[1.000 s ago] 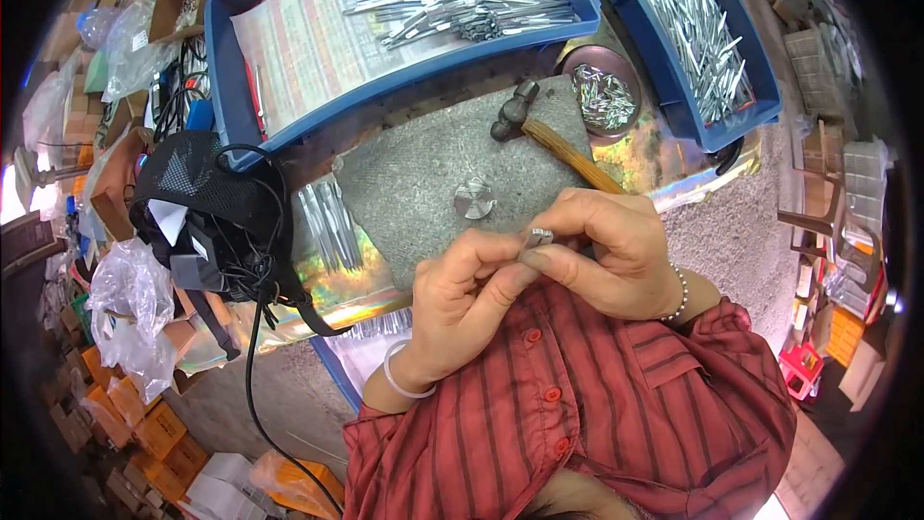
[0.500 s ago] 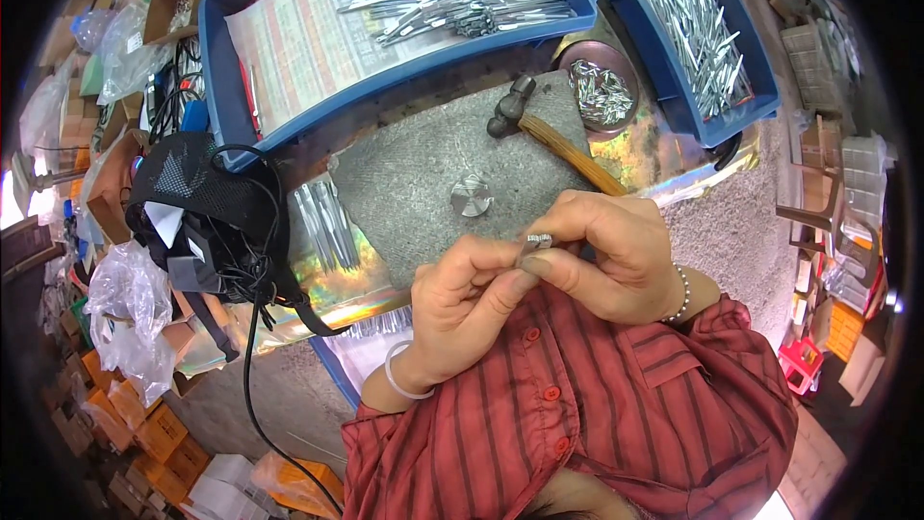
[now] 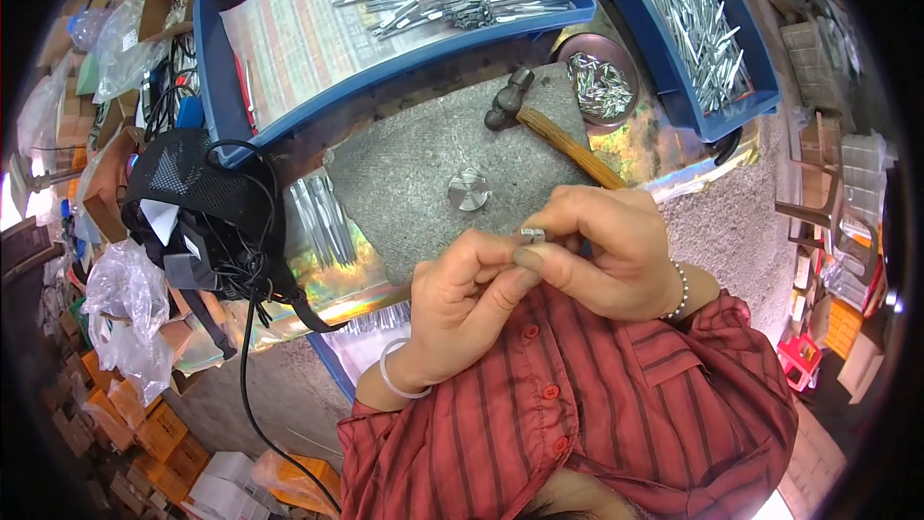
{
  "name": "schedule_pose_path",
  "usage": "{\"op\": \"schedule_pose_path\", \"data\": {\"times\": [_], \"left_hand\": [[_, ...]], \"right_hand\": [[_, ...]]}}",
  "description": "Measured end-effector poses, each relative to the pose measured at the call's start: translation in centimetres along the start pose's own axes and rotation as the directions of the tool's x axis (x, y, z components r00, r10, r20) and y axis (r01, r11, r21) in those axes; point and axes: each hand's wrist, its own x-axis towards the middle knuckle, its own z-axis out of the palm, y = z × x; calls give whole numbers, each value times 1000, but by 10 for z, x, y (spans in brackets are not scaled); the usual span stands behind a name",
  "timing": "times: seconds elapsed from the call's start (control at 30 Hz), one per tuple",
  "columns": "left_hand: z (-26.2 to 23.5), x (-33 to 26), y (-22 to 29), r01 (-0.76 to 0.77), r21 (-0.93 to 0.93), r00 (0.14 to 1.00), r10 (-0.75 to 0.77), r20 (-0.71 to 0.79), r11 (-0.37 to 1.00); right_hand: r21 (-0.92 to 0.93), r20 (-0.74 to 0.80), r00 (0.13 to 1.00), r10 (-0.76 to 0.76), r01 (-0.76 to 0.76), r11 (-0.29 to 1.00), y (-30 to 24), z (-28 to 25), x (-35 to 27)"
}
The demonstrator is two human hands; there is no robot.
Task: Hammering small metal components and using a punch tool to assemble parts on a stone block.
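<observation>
Fingertips of my left hand (image 3: 464, 303) and my right hand (image 3: 608, 248) meet in front of my chest. Both pinch a small silvery metal piece (image 3: 532, 232), mostly covered by thumbs and forefingers, so its exact kind cannot be made out. Beyond the hands, a round shiny steel disc (image 3: 469, 190) sits on a grey worn slab (image 3: 414, 159). A hammer (image 3: 558, 140) with a wooden handle lies across the slab's right side, its dark head pointing away. Beside the slab's far right corner, a round dish (image 3: 624, 50) contains many small metal parts.
A blue tray (image 3: 318, 114) of slim metal pieces spans the back; another blue tray (image 3: 688, 101) stands at the right. Several flat metal strips (image 3: 322, 220) lie left of the slab. Near them are a black mesh bag (image 3: 197, 183) and a black cable (image 3: 245, 366).
The pinched metal piece has turned slightly between my fingertips, and my right forefinger and thumb have shifted a little. Both hands stay in nearly the same place.
</observation>
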Motion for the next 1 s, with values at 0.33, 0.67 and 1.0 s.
{"op": "schedule_pose_path", "data": {"times": [0.33,0.67,1.0], "left_hand": [[-13,38,23,501,-177,859,-463,218,847],[-11,51,16,553,-212,824,-491,281,806],[-3,61,28,537,-24,807,-505,305,844]], "right_hand": [[613,242,728,642,-627,480,30,2,20],[753,275,693,666,-586,299,41,1,11],[757,40,762,647,-445,478,29,2,1]]}}
